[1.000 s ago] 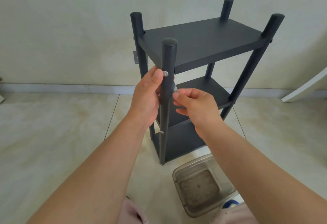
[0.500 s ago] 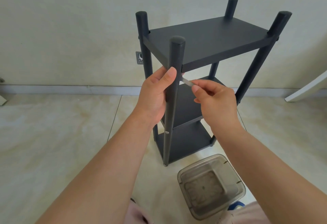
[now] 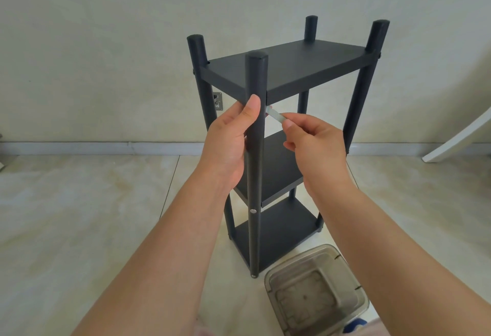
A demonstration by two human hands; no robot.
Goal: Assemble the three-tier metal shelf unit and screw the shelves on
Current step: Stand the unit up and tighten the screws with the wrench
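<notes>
A dark grey three-tier shelf unit (image 3: 287, 70) stands upright on the floor, its three shelves between four round posts. My left hand (image 3: 228, 141) grips the near front post (image 3: 255, 165) just under the top shelf, thumb over the spot where the upper screw sits. My right hand (image 3: 316, 144) pinches a small silver hex key (image 3: 275, 115) whose tip points at that post below the top shelf. A silver screw head (image 3: 253, 211) shows lower on the same post, at the middle shelf.
A clear plastic container (image 3: 316, 290) lies on the tiled floor right in front of the shelf's base. A white slanted board (image 3: 459, 139) leans at the far right. A small metal bracket (image 3: 218, 100) is on the wall behind the shelf.
The view has pulled back and the shelf sits further right in frame. My right hand lifted the hex key from beside the post up toward the top screw; my left thumb now covers that screw.
</notes>
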